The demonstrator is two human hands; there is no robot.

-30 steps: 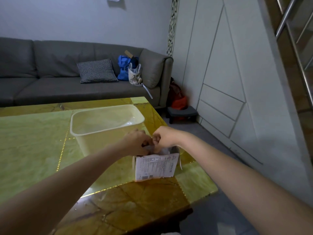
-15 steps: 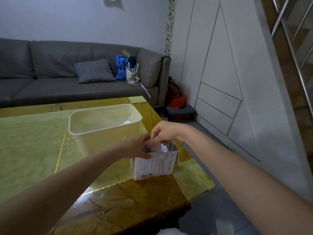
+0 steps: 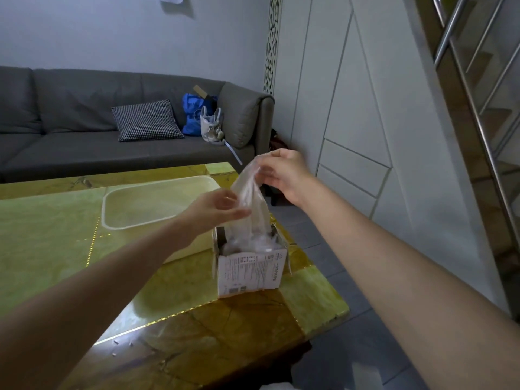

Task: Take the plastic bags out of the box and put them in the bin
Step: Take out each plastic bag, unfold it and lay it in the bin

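We see the right hand (image 3: 284, 175) raised above the box (image 3: 249, 266), fingers pinched together on the top of a clear plastic bag (image 3: 250, 198). The bag hangs stretched down from that pinch, its lower end still inside the open top of the box among more crumpled plastic. Our left hand (image 3: 216, 212) is lower, beside the bag's middle, fingers loosely curled with the fingertips touching the film; we cannot tell if it truly grips it. The box is small, white cardboard with printed text on its near face, standing upright near the right edge of the counter (image 3: 50, 249), toward the near right corner. The bin (image 3: 135, 204), a pale translucent rectangular tub, sits just behind and left of the box, toward the far edge of the counter, partly hidden by the left forearm. We see nothing clearly inside it.
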